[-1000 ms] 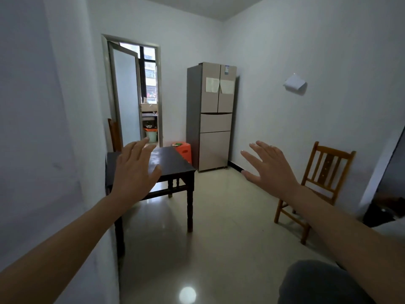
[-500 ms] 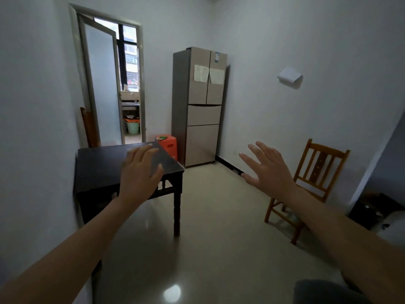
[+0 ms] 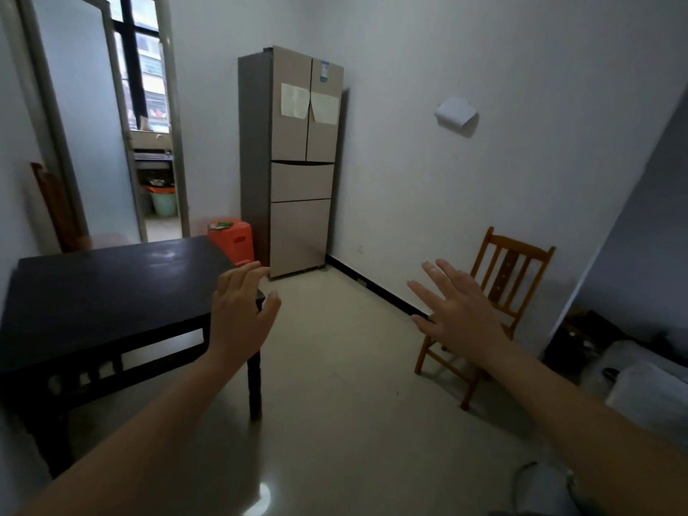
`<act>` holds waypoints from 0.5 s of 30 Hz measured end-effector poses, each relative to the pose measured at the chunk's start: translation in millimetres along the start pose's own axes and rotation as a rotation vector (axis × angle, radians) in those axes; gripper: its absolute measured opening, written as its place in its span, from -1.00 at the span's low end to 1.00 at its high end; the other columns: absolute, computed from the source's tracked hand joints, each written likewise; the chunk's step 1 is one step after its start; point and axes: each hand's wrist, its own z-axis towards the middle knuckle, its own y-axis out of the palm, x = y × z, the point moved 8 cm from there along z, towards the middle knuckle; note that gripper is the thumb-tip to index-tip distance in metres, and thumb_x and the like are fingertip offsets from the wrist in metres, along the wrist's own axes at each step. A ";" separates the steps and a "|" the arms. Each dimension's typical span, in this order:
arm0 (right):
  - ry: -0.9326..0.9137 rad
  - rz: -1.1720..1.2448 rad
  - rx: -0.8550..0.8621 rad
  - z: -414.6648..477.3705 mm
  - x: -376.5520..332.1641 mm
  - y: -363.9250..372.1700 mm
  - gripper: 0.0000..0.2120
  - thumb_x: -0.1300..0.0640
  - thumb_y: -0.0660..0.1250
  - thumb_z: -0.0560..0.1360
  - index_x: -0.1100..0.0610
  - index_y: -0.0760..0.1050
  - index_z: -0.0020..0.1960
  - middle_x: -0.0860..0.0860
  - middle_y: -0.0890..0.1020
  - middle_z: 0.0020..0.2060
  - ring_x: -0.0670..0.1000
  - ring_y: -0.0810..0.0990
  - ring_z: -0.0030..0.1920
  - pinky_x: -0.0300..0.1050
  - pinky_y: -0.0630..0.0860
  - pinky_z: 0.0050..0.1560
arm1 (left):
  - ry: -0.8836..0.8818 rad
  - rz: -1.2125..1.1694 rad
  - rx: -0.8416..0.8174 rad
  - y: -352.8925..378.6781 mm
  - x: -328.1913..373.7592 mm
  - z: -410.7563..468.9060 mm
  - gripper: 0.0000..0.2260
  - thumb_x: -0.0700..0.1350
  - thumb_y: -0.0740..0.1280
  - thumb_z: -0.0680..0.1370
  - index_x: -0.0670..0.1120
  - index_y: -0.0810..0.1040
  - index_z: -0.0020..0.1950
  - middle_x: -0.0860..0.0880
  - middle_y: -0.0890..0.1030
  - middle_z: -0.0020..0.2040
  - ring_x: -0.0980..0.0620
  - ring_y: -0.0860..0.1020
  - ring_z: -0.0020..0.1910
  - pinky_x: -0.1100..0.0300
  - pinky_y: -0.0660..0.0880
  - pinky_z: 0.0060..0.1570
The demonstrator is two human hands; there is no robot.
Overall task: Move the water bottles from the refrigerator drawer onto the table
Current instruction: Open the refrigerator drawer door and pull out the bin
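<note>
No water bottles are seen; presumably they are shut inside the closed refrigerator (image 3: 298, 162) at the far end. On the left hand (image 3: 238, 314) and right hand (image 3: 461, 314) each grip is spread and empty. The refrigerator should be approached squarely, passing right of the surface (image 3: 104, 292).

Open floor (image 3: 335, 385) lane runs straight to the refrigerator (image 3: 299, 173); its 2 doors and 2 drawers are closed. Dark table (image 3: 96, 292) fills the left side, near corner just beside the left hand (image 3: 240, 322). Orange stool (image 3: 231, 236) sits between table and refrigerator. Wooden chair (image 3: 499, 292) stands by the right wall, behind the right hand (image 3: 459, 318). Both hands spread flat in the lane.
</note>
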 end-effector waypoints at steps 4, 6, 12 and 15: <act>0.045 0.019 0.005 11.1 46.5 42.6 -0.54 -0.09 0.23 0.40 0.15 0.51 0.19 0.23 0.53 0.19 0.25 0.44 0.25 0.22 0.45 0.12 | 0.011 -0.010 -0.025 57.3 4.9 38.2 -0.46 0.09 0.05 0.41 -0.24 0.51 0.16 -0.23 0.52 0.19 -0.24 0.40 0.22 -0.11 0.33 0.17; 0.084 0.038 0.007 22.5 74.5 64.5 -0.53 -0.10 0.16 0.42 0.14 0.47 0.22 0.23 0.52 0.21 0.20 0.35 0.28 0.20 0.43 0.14 | 0.039 -0.006 -0.028 86.5 10.8 65.3 -0.47 0.09 0.05 0.41 -0.24 0.51 0.16 -0.23 0.52 0.19 -0.24 0.41 0.21 -0.12 0.34 0.16; 0.120 0.065 0.022 61.6 138.3 131.3 -0.51 -0.12 0.12 0.43 0.14 0.47 0.22 0.21 0.52 0.20 0.24 0.47 0.23 0.19 0.46 0.13 | 0.040 0.048 0.006 148.4 12.5 134.0 -0.49 0.08 0.07 0.43 -0.24 0.50 0.16 -0.25 0.54 0.15 -0.26 0.45 0.17 -0.08 0.33 0.14; 0.126 0.101 0.027 77.9 155.2 164.5 -0.51 -0.11 0.12 0.42 0.15 0.51 0.19 0.22 0.54 0.18 0.25 0.50 0.20 0.18 0.48 0.10 | 0.030 0.074 -0.008 176.5 1.3 152.2 -0.49 0.07 0.08 0.43 -0.25 0.51 0.16 -0.25 0.54 0.16 -0.27 0.45 0.17 -0.13 0.35 0.14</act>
